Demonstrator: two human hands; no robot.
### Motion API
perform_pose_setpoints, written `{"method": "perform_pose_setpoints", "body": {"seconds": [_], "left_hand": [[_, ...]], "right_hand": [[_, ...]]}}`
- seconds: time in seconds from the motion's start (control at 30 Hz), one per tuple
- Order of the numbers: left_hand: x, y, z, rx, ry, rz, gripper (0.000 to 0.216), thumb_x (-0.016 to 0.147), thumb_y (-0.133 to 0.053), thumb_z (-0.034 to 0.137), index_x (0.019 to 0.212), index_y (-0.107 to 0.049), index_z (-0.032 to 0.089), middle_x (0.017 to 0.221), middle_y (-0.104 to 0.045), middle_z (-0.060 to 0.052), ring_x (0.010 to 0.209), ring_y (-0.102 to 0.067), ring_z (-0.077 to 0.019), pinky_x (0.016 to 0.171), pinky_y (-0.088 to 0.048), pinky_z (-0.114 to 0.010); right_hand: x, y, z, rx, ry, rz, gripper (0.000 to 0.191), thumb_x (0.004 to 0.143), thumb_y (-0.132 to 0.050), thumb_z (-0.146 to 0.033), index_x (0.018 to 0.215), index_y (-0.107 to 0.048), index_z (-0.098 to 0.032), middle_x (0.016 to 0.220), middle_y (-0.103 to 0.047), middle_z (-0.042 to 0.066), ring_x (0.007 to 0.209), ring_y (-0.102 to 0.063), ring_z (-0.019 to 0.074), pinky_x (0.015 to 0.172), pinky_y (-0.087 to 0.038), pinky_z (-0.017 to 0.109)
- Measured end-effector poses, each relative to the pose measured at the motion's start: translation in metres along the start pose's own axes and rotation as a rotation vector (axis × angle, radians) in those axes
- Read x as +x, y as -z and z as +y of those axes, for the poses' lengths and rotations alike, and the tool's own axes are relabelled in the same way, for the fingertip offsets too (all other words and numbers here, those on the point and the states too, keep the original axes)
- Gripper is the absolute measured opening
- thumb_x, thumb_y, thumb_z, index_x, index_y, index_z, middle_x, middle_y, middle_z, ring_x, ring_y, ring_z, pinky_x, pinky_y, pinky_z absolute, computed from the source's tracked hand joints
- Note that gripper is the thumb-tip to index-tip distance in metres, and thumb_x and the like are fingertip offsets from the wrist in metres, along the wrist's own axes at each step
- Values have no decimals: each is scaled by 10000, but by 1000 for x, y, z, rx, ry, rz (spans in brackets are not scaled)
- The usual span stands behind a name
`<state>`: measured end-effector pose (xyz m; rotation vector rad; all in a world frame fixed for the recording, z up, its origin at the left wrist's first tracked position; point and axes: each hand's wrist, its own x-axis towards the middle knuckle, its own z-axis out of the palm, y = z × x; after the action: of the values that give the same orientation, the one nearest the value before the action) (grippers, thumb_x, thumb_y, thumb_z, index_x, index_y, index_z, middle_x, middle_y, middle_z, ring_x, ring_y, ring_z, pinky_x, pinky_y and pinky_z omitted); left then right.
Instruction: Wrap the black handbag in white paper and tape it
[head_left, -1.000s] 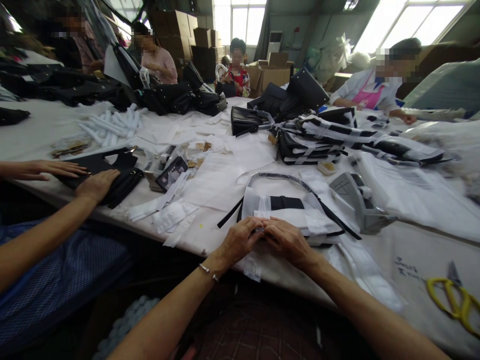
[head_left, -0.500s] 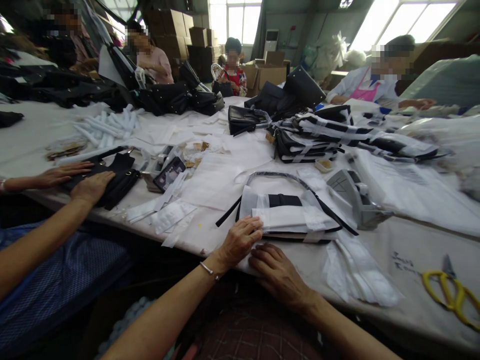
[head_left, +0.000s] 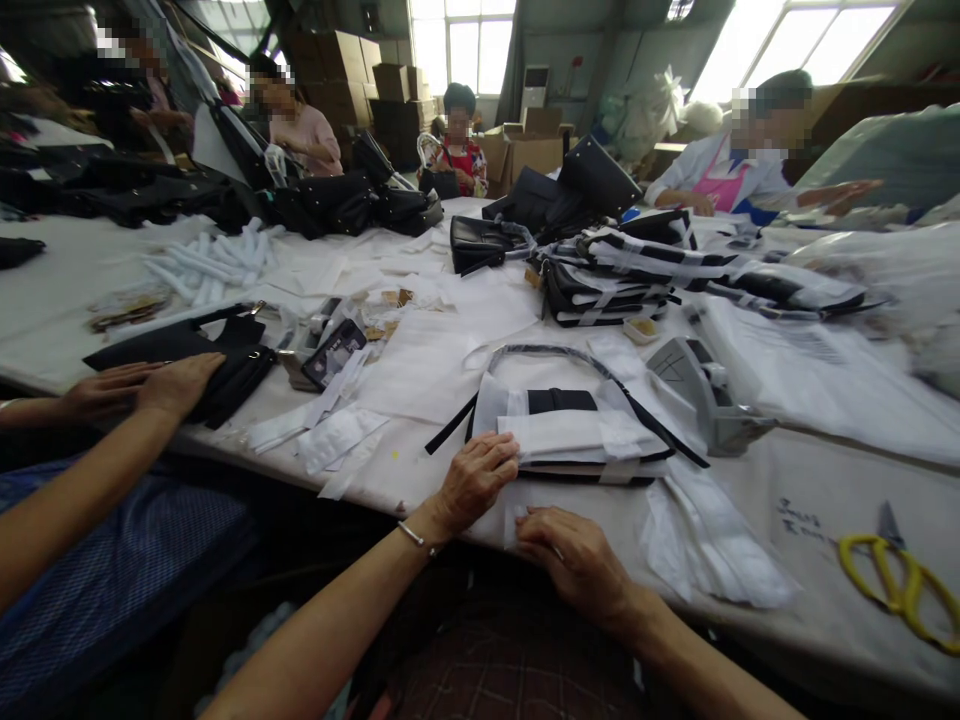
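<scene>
Pressing my left hand (head_left: 476,480) down on the near edge of the wrapped black handbag (head_left: 570,435), fingers curled onto its white paper cover, I am keeping it flat near the table (head_left: 810,500) edge in front of me. My right hand (head_left: 574,560) is resting just beside it at the table's edge, fingertips pinching a small white paper strip (head_left: 517,522). Judging by the bag, most of the body is already banded in soft, crinkled tissue, while the thin dark strap (head_left: 555,352) is arching bare behind it, so wrapping seems partly finished. More limp white sheets (head_left: 712,550) are lying to the right, yellow-handled scissors (head_left: 900,585) are sitting well apart, and a co-worker's hands (head_left: 142,385) are flattening another black bag (head_left: 202,355) at left.
</scene>
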<state>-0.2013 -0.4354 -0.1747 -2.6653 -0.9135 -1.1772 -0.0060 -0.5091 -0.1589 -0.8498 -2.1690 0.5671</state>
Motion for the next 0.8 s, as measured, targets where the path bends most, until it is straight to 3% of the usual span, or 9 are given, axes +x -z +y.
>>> {"method": "perform_pose_setpoints", "body": {"seconds": [0.2,0.37,0.47,0.53,0.63,0.8], "left_hand": [[-4,2,6,18,12,-4,206,957,-450,94,1004,-636,168,1148,-674,-81,1226,-568,-209,1073,-464,-406],[-5,12,17,-49,162,-70,242,902,-523,175,1139,-577,172,1184,-644,-105,1233,-550,-248,1114,-396,-504],[1,9,22,-75,305,-23,191,876,-625,302,1017,-582,180,1080,-655,-95,1111,-595,-263,1098,-387,-538],[6,3,25,-52,396,42,93,901,-605,276,882,-569,192,937,-648,-59,987,-612,-235,1075,-400,-523],[14,-7,26,-24,515,85,154,924,-554,209,773,-528,200,774,-590,-14,836,-586,-201,1030,-419,-495],[19,-16,24,33,614,133,213,922,-558,225,723,-485,204,701,-549,4,750,-556,-194,944,-440,-464]], "right_hand": [[29,9,4,-73,35,91,103,971,-544,-219,921,-634,-227,779,-705,8,681,-669,145,672,-524,237],[65,32,21,-202,4,146,147,973,-550,-282,881,-651,-227,781,-708,14,702,-664,167,703,-500,274],[82,38,32,-312,0,63,184,968,-537,-282,824,-632,-219,772,-690,29,721,-641,187,739,-473,314],[91,38,40,-335,-43,-12,183,966,-522,-269,812,-605,-217,763,-666,25,706,-622,182,705,-460,307],[99,34,51,-300,-156,-89,143,948,-524,-239,813,-567,-219,750,-626,1,671,-598,165,634,-437,281],[102,29,63,-260,-255,-100,127,901,-570,-194,778,-559,-219,762,-610,-10,704,-587,163,667,-425,276]]}}
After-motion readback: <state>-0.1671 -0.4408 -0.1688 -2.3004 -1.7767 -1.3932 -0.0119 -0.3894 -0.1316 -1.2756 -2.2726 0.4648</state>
